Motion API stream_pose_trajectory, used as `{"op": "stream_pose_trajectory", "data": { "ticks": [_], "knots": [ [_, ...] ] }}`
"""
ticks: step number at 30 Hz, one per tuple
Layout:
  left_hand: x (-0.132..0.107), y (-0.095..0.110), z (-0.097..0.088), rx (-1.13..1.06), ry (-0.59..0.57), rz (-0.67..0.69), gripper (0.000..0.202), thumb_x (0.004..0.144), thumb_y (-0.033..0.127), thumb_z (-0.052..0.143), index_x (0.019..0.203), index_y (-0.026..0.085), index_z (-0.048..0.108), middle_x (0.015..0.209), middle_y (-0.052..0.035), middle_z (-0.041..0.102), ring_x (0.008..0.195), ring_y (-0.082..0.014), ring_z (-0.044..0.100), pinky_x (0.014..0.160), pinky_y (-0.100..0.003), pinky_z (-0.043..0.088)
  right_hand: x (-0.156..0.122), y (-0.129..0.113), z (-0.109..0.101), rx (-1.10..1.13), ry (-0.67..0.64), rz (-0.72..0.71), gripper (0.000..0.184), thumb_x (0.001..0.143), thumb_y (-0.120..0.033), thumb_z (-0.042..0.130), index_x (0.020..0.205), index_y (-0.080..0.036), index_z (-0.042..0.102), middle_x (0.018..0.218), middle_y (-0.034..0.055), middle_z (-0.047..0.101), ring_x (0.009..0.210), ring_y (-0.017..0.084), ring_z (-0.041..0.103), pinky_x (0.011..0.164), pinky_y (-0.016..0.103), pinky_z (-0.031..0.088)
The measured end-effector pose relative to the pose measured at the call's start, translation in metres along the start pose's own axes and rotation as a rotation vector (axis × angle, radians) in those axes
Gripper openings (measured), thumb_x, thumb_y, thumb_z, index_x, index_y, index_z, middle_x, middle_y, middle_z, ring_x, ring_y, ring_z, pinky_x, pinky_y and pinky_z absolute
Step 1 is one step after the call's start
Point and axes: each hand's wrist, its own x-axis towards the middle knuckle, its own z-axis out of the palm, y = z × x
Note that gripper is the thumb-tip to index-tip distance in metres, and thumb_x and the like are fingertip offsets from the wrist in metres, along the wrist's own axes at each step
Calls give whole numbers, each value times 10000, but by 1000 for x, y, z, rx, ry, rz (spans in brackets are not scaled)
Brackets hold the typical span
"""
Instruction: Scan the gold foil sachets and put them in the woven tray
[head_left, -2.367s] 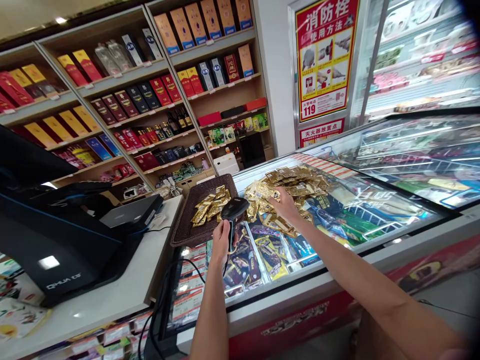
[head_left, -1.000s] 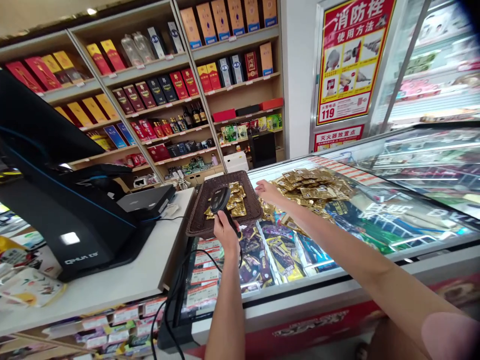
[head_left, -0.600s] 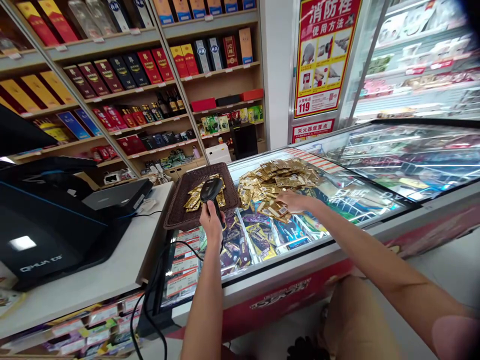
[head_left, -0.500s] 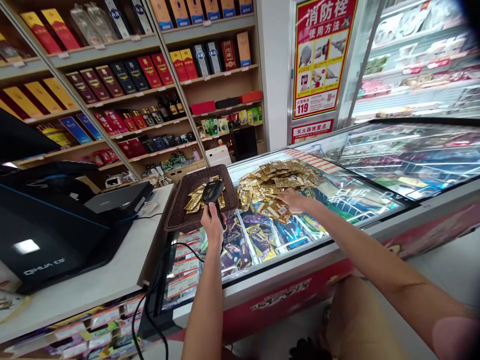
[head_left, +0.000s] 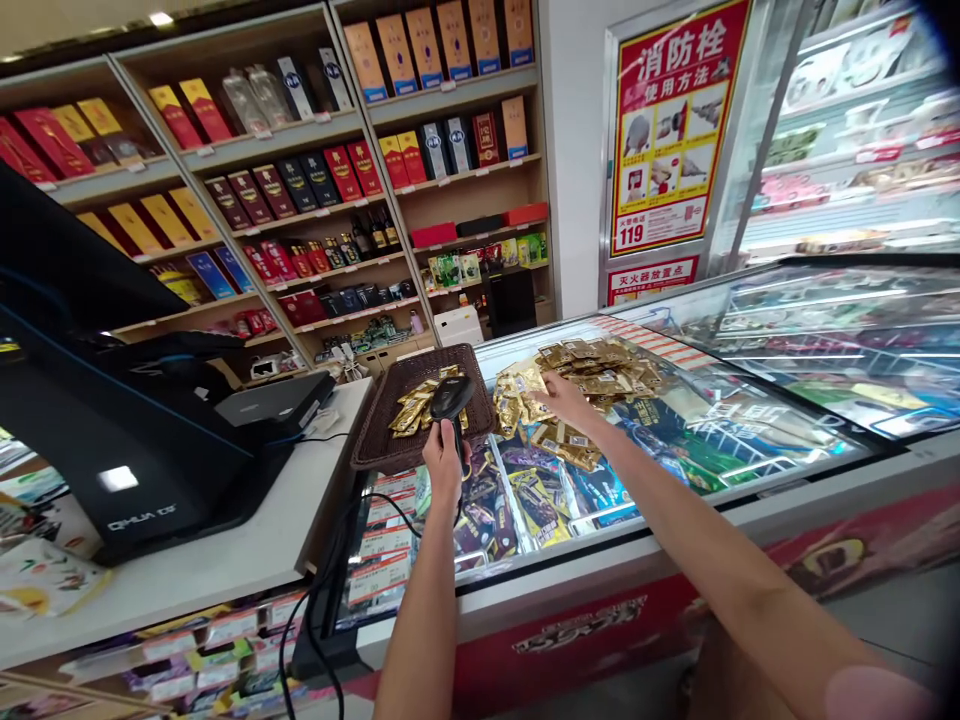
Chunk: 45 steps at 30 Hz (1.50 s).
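Freezer glass (head_left: pixel 720 450): left hand's fingers (head_left: pixel 444 462) grip a barcode scanner (head_left: pixel 452 398); right hand's open fingers (head_left: pixel 559 392) moved over gold sachets (head_left: pixel 592 365).

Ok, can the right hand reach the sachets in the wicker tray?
Probably yes: the right hand is close to the wicker tray, with only loose gold sachets between. The left hand's barcode scanner hangs over part of the tray's sachets.
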Motion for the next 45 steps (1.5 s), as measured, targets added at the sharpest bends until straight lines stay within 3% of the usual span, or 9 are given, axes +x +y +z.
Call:
{"op": "stream_pose_trajectory", "data": {
  "ticks": [4, 6, 11, 16, 30, 35, 38, 42, 45],
  "knots": [
    [-1, 4, -1, -92, -123, -113, 536, 833, 726, 484, 768, 194, 497, 543, 45, 515, 370, -84, 442, 344, -206, 292, -1, 13, 19, 114, 36, 40, 492, 958, -438, 455, 1390, -204, 496, 1135, 106, 689, 859, 197, 666, 714, 273, 507],
    [-4, 7, -1, -83, -209, -175, 557, 823, 742, 478, 759, 189, 501, 521, 45, 507, 363, -84, 437, 345, -204, 289, -2, 20, 20, 186, 41, 52, 530, 953, -450, 456, 1427, -214, 477, 1232, 106, 664, 812, 187, 669, 682, 274, 516],
    [-10, 14, 1, 8, -396, -202, 516, 824, 702, 523, 726, 196, 484, 486, 48, 489, 365, -84, 433, 360, -201, 309, -2, 24, 13, 239, 201, 31, 465, 902, -485, 516, 1214, -168, 649, 1147, 109, 698, 813, 211, 663, 733, 325, 526],
    [-13, 19, 4, 49, -422, -195, 513, 823, 701, 521, 718, 202, 468, 467, 53, 482, 357, -74, 410, 374, -195, 296, -5, 22, 7, 266, 283, 55, 479, 910, -524, 472, 1170, -177, 675, 996, 97, 729, 874, 240, 666, 776, 341, 512],
    [-10, 11, 1, 93, -453, -182, 533, 826, 719, 493, 732, 195, 513, 447, 39, 494, 357, -84, 408, 384, -209, 269, -3, 22, 8, 259, 338, 29, 446, 896, -501, 485, 1120, -174, 689, 1091, 109, 716, 948, 246, 670, 801, 336, 513],
    [-10, 11, 3, 24, -322, -126, 517, 810, 713, 525, 727, 204, 498, 487, 52, 487, 374, -86, 430, 385, -211, 293, -7, 22, 19, 405, 232, 132, 516, 884, -545, 510, 1234, -184, 627, 1094, 97, 707, 717, 207, 686, 641, 325, 549],
    [-5, 13, -1, 48, -81, -29, 499, 843, 700, 489, 738, 212, 489, 489, 61, 478, 377, -93, 438, 389, -219, 313, -10, 11, 28, 551, 148, 151, 534, 900, -505, 522, 1328, -189, 565, 1034, 77, 708, 731, 204, 697, 637, 326, 579],
    [2, 20, -12, 94, 283, 47, 481, 887, 679, 423, 731, 224, 442, 475, 67, 469, 379, -99, 439, 421, -233, 359, 1, -24, 46, 579, -16, 123, 489, 896, -430, 579, 1325, -195, 586, 957, 67, 701, 777, 206, 708, 667, 315, 592],
    [5, 25, -19, 4, 428, 24, 486, 897, 690, 374, 759, 226, 417, 490, 71, 477, 379, -102, 447, 418, -236, 367, 20, -61, 73, 540, -154, 80, 384, 870, -357, 642, 1213, -186, 654, 1018, 83, 703, 730, 182, 694, 640, 292, 580]
  ]
}}
